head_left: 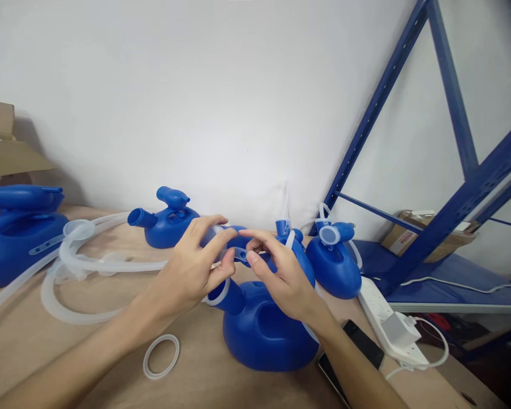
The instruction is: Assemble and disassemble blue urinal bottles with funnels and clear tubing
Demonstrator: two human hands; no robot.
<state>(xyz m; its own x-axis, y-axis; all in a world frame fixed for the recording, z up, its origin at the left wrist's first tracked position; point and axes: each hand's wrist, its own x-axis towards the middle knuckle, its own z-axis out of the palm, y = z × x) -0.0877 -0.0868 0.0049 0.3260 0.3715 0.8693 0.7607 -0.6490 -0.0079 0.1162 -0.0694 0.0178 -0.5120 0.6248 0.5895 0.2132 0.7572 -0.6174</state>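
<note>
Above a blue plastic urinal bottle, both hands meet at a translucent cap with a holed strap. My left hand is closed round the cap part, which the fingers mostly hide. My right hand pinches the strap's other end between thumb and fingers. The bottle stands below them on the table, its wide mouth, with a pale rim, tilted up to the left. On the wooden tabletop to the left lies a loose translucent ring.
More blue bottles stand around: one at far left, one at the back, one at right. Translucent tubes curl at left. Phones and a power strip lie at right, beside a blue metal shelf.
</note>
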